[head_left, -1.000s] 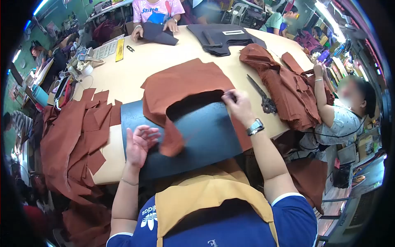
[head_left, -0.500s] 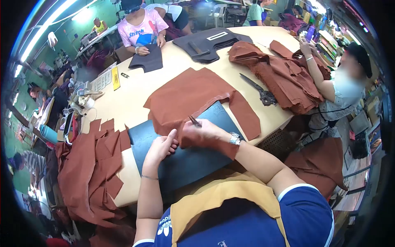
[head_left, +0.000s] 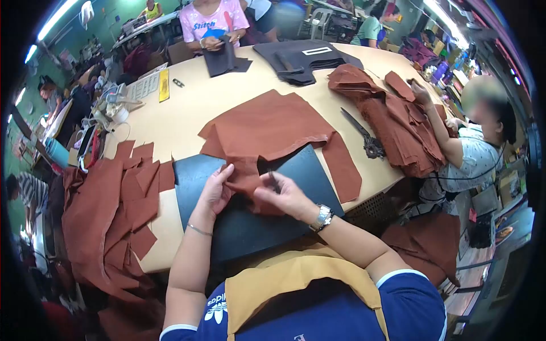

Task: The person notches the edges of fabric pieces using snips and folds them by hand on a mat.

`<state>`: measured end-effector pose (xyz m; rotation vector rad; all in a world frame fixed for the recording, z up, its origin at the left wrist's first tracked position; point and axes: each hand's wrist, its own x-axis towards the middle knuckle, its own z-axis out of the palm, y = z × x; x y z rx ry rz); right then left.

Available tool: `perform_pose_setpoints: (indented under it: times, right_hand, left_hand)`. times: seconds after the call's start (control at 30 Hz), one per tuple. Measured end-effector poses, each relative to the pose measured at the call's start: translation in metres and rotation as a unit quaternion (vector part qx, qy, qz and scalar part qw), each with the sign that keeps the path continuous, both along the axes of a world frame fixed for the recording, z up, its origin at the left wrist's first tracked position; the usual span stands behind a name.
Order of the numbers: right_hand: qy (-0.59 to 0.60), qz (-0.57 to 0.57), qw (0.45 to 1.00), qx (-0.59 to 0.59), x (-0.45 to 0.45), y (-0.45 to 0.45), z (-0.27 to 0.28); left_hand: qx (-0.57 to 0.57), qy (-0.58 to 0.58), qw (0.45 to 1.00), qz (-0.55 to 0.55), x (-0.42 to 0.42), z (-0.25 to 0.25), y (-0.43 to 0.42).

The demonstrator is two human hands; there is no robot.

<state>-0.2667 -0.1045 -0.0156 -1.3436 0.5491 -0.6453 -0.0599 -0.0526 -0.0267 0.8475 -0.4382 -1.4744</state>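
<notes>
Green wall (head_left: 108, 42) behind you, ceiling tube light (head_left: 58, 19) upper left, another upper right. Pale table (head_left: 187, 119) before you; white chair (head_left: 317, 21) beyond it.

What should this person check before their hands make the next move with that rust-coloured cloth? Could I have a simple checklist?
1. Left hand at the cloth: ok, its fingers are by the raised near part.
2. Small dark tool in the right hand: ok, held there, though its exact kind is unclear.
3. Near part of the cloth lying flat: not ok, it is bunched up between the hands.
4. Tool's tip away from whatever is under the cloth: cannot tell, folds and fingers hide it.
5. Large scissors away from both hands: ok, they lie on the table to the right.
</notes>
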Motion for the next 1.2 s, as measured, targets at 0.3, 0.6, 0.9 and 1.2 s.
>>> perform_pose_setpoints:
  times: [0.3,0.6,0.9,1.2]
  right_hand:
    - [0.074,-0.025,0.989,0.123,-0.019,-0.039,0.002]
    - [0.025,0.044,0.998,-0.025,-0.005,-0.015,-0.010]
    - [0.082,0.046,0.969,0.229,-0.012,-0.031,-0.001]
    - [0.143,0.079,0.937,0.310,0.001,-0.038,0.007]
  left_hand:
    - [0.019,-0.093,0.995,-0.023,-0.012,0.004,0.006]
    - [0.032,0.054,0.998,-0.008,-0.005,-0.024,0.000]
    - [0.079,-0.076,0.994,0.000,-0.015,-0.007,0.002]
    - [0.078,-0.061,0.995,0.029,-0.020,0.002,0.005]
